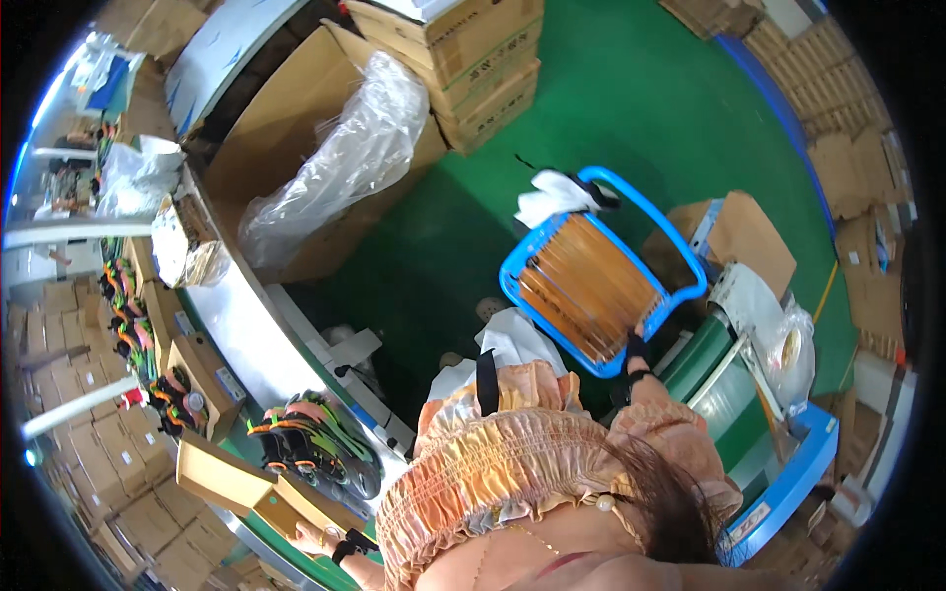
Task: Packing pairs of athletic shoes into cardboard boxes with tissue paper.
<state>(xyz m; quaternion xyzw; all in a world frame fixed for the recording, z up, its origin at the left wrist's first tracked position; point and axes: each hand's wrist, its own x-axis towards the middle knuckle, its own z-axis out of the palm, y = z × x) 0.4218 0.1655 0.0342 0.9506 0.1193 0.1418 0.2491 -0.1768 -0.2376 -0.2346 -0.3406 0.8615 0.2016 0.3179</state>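
My left hand (317, 540) is at the near edge of an open cardboard box (219, 477), its fingers against the box wall. Beside that box, on the bench, sits a cluster of black shoe-like items (310, 441) with green and orange trim. On my other side, my right hand (636, 347), in a dark wrist covering, reaches down to the rim of a blue-framed chair (603, 368). Its fingers rest at the edge of the chair's brown slatted seat (589, 286) and are partly hidden. A white cloth (552, 199) hangs at the far side of the chair.
A metal-topped bench (266, 340) curves along my left. Ahead stand a large open carton (281, 128) with clear plastic film (345, 163) and stacked cartons (483, 74). To my right are a green roller (698, 353), a blue-edged stand (788, 473) and an open box (754, 236).
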